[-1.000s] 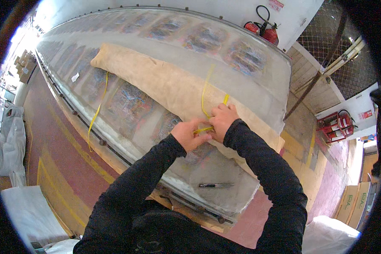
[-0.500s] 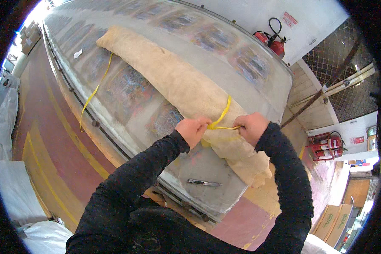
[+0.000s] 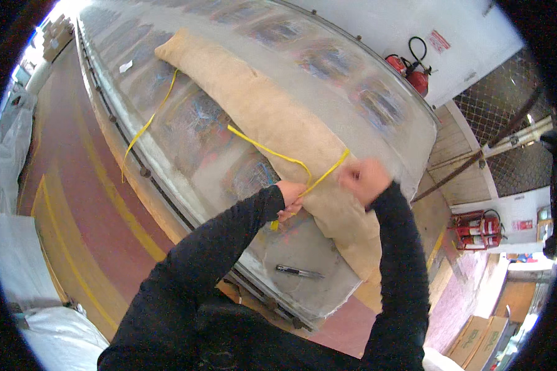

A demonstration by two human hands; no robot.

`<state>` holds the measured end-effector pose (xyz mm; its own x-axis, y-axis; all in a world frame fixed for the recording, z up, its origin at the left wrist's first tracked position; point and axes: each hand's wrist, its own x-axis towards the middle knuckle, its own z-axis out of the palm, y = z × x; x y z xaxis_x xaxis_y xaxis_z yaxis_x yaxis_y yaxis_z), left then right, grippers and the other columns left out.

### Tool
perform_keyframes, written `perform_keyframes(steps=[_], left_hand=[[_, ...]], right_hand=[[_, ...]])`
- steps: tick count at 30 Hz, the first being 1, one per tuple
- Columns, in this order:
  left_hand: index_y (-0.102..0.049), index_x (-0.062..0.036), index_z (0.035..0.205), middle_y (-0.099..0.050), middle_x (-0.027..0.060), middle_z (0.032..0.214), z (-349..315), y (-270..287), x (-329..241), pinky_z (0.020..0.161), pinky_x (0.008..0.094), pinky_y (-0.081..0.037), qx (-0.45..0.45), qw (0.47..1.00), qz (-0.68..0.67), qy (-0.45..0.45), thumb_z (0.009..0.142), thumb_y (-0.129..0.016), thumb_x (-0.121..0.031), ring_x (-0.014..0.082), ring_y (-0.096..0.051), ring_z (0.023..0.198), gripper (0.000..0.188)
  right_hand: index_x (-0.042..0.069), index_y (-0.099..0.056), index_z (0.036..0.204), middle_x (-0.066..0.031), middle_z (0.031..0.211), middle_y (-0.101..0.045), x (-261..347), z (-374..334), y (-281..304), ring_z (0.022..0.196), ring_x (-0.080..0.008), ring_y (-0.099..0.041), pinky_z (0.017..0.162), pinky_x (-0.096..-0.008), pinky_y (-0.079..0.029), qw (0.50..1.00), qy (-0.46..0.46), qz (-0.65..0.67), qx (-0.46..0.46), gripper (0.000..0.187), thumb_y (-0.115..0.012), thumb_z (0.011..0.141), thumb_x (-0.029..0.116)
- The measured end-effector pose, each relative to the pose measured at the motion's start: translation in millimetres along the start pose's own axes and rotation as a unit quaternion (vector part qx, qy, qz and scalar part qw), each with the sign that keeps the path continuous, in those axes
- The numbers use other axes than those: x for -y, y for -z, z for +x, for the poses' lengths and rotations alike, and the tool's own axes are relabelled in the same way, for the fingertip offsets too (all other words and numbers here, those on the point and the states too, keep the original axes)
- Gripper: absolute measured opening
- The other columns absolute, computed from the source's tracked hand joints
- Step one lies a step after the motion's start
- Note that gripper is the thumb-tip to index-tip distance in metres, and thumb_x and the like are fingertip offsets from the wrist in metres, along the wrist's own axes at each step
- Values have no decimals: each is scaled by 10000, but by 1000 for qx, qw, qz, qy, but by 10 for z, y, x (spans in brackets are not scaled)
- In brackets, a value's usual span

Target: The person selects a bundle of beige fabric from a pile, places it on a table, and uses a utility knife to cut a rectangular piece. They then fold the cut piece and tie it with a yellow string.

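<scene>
A long roll of tan cloth [image 3: 272, 114] lies slantwise across the table, from far left to near right. Around its near part runs a yellow strap [image 3: 330, 170], with one loose end lying over the roll toward the left. My left hand [image 3: 291, 199] is closed on the strap at the roll's left side, and a short yellow piece shows just below it. Over the roll's right side is my right hand [image 3: 365, 180], close to the strap; motion smears its fingers. Another yellow strap [image 3: 148, 123] hangs from the roll's far end toward the table's left edge.
A black pen [image 3: 299, 271] lies on the clear-covered table [image 3: 291, 300] near its front edge. Red fire extinguishers [image 3: 418, 80] stand by the white wall, others [image 3: 479, 232] at right. Cardboard boxes [image 3: 476, 340] sit at lower right, plastic-wrapped goods [image 3: 12, 154] at left.
My right hand has come away from the strap end it pinched. That strap now has a loose end lying leftward over the roll. My left hand has moved slightly down, still gripping the strap.
</scene>
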<state>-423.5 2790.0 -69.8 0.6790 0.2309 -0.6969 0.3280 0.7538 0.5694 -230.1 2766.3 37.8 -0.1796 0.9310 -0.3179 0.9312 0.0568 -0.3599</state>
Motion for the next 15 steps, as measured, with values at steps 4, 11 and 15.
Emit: perform_keyframes(steps=[4, 11, 15], left_hand=[[-390, -114, 517, -384, 43, 424, 173, 27, -163, 293, 314, -244, 79, 964, 250, -50, 908, -378, -424, 149, -312, 299, 499], [-467, -101, 625, -510, 51, 531, 516, 109, -146, 465, 387, -406, 39, 852, 498, -153, 818, -531, -269, 243, -530, 488, 264], [-462, -104, 668, -509, 47, 546, 464, 146, -138, 467, 371, -408, 75, 854, 495, -143, 752, -591, -252, 247, -519, 491, 213]], right_hand=[[83, -526, 1244, -74, 862, -627, 95, -385, -712, 496, -139, -552, 462, -286, -463, 907, -39, 417, 34, 460, -619, 793, 78], [47, -484, 1238, -49, 785, -602, -68, -407, -1040, 460, -100, -519, 399, -249, -431, 787, -47, 614, -43, 429, -631, 846, 140], [39, -499, 1178, -60, 693, -598, -60, -414, -980, 416, -118, -502, 382, -261, -428, 694, -152, 704, 13, 331, -550, 921, 241]])
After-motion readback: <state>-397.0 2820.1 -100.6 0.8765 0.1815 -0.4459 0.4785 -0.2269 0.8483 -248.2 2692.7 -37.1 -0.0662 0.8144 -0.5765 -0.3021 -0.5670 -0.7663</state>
